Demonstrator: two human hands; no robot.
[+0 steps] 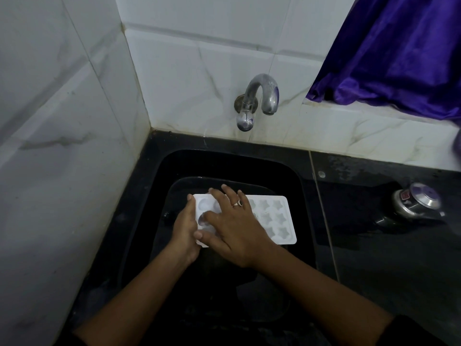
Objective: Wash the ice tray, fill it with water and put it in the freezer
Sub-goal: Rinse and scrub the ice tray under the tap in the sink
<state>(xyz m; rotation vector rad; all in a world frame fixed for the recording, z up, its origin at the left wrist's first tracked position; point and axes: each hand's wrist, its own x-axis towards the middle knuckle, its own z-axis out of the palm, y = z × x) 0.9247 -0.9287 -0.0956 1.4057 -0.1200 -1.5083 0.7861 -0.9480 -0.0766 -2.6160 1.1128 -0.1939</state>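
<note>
Ice tray [277,221] in grip of left hand [184,231], right hand [237,231] open flat atop it.

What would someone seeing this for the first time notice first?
The white ice tray stands out against the black sink at centre, the left hand gripping its left end and the right hand spread flat over its moulds. Next, the purple curtain at upper right and the metal tap above the sink.

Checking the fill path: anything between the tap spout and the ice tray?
Nothing in the head view: below the tap spout there is only bare sink wall down to the ice tray. No water stream shows.
</note>
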